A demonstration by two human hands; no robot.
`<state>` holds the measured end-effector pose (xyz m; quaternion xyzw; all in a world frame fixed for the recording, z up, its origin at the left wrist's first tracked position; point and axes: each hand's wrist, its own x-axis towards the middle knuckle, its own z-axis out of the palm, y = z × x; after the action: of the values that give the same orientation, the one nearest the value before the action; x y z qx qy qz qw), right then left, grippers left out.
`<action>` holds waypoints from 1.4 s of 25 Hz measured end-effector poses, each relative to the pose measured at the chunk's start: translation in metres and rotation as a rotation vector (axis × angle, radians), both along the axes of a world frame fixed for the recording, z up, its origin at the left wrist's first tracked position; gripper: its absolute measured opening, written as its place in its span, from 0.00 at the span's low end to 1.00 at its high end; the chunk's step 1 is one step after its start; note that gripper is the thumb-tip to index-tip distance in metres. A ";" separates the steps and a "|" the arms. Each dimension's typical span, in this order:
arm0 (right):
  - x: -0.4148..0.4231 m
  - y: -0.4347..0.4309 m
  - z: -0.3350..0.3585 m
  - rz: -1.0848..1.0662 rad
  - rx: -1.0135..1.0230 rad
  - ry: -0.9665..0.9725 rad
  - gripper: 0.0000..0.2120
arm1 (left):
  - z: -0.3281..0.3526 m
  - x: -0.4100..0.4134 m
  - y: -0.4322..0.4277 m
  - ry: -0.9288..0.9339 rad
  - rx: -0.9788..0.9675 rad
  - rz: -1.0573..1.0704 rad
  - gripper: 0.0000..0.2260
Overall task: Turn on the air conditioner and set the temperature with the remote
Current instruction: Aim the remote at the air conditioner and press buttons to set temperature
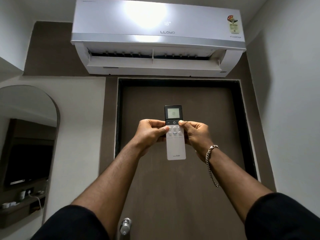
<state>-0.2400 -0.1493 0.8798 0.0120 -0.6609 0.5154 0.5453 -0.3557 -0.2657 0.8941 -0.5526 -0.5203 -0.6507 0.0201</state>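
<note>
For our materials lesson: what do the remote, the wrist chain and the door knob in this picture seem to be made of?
The remote: probably plastic, a matt pale body with a glossy black top around the display. The wrist chain: likely metal, silvery links that catch light. The door knob: apparently polished or brushed metal, grey with soft highlights. Both hands, left hand and right hand, hold the remote.

Your right hand (194,134) covers the right end of the button bar on the remote (175,134), and your left hand (149,133) hides its left edge. The labels under its grey buttons are too small to read. Glare whites out the upper front of the air conditioner (157,37), and the print on its sticker (232,25) is illegible.
</note>
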 end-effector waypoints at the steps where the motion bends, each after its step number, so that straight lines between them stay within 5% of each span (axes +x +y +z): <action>1: 0.000 0.000 0.000 -0.008 -0.001 -0.003 0.10 | 0.000 0.000 0.000 0.001 0.000 0.002 0.05; 15: 0.009 0.005 -0.003 0.024 0.011 -0.011 0.08 | 0.000 0.003 0.005 0.000 -0.015 -0.010 0.05; 24: 0.024 0.008 -0.012 0.003 0.027 -0.054 0.07 | -0.012 0.009 0.013 -0.055 -0.035 -0.045 0.14; 35: 0.062 0.099 -0.148 -0.178 -0.196 -0.321 0.12 | -0.145 0.042 0.109 -0.304 -0.256 -0.162 0.12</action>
<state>-0.1777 -0.0500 0.7314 -0.1817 -0.6845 0.5225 0.4748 -0.3141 -0.1565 0.7486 -0.4863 -0.5497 -0.6546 -0.1814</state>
